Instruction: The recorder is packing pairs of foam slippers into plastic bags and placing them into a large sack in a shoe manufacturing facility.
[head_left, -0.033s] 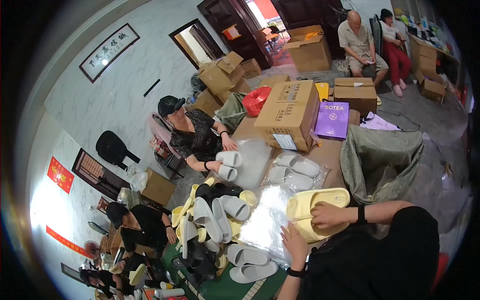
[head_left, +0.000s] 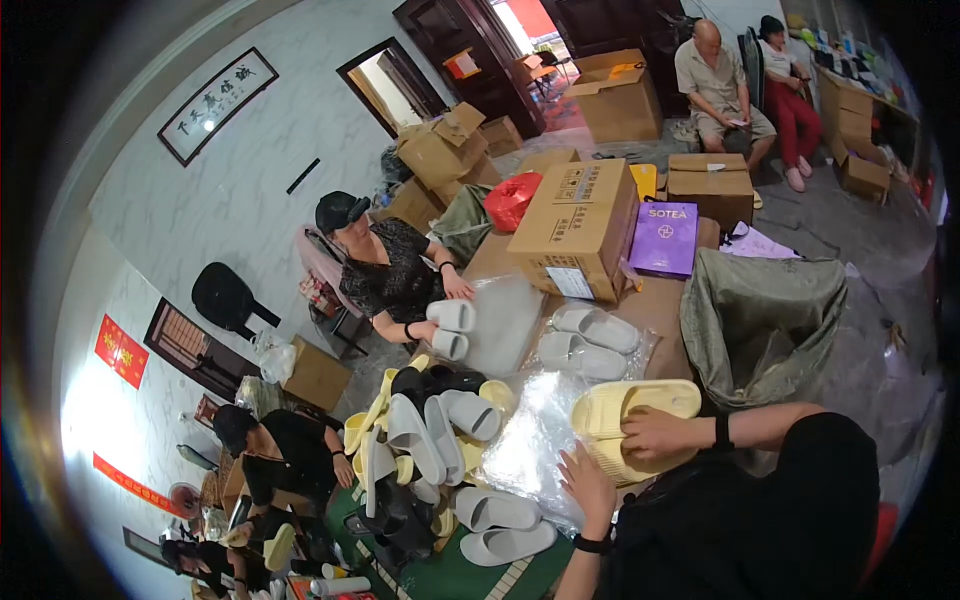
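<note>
Slippers (head_left: pixel 601 411), yellow, lie under the right hand (head_left: pixel 656 433), grip unclear, beside the spread left hand (head_left: pixel 590 490)

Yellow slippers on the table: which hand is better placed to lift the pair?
Likely the right hand: it is already over the yellow slippers, its fingers at their middle. The left hand sits at their left edge, fingers spread beside the clear plastic.

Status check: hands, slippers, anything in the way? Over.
Right hand on yellow slippers. Left hand open, beside them. Clear plastic spread just left of the slippers, possibly in the way.
</note>
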